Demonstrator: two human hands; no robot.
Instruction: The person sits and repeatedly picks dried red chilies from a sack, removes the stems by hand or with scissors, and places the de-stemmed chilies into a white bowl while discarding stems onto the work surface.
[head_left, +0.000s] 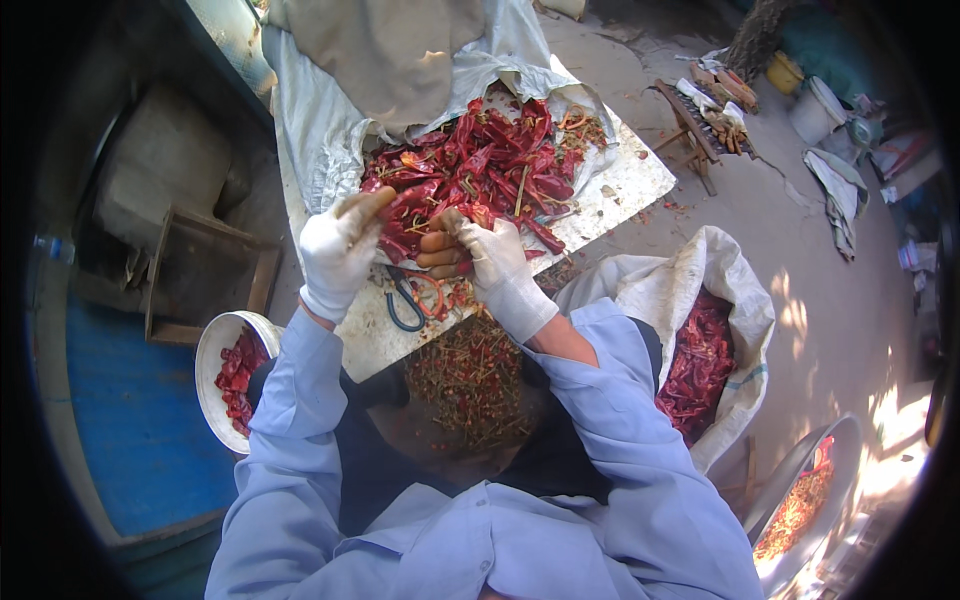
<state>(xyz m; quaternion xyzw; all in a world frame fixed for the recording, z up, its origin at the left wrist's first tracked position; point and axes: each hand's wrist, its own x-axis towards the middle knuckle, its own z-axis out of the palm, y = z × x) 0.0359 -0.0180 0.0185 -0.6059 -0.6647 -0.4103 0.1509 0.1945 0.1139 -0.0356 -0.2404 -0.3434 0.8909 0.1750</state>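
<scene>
Dried red chilli peppers (487, 157) lie heaped at the mouth of a white woven sack (322, 127) on a pale board (630, 187). My right hand (480, 251), in a white glove with uncovered brown fingertips, is curled around a red chilli pepper at the near edge of the heap. To its left my left hand (349, 240), gloved the same way, is raised with its fingers bent together; whether it pinches something is hidden. Below the hands, scissors with dark and orange handles (416, 304) rest on the board, their blades out of sight.
A white bucket (210, 375) with red chilli pieces stands at left, near a wooden frame (161, 285). At right are an open sack (750, 300) of red chillies and a metal basin (844, 450). Stems and scraps (472, 375) lie below the board. A small stool (686, 124) stands farther back.
</scene>
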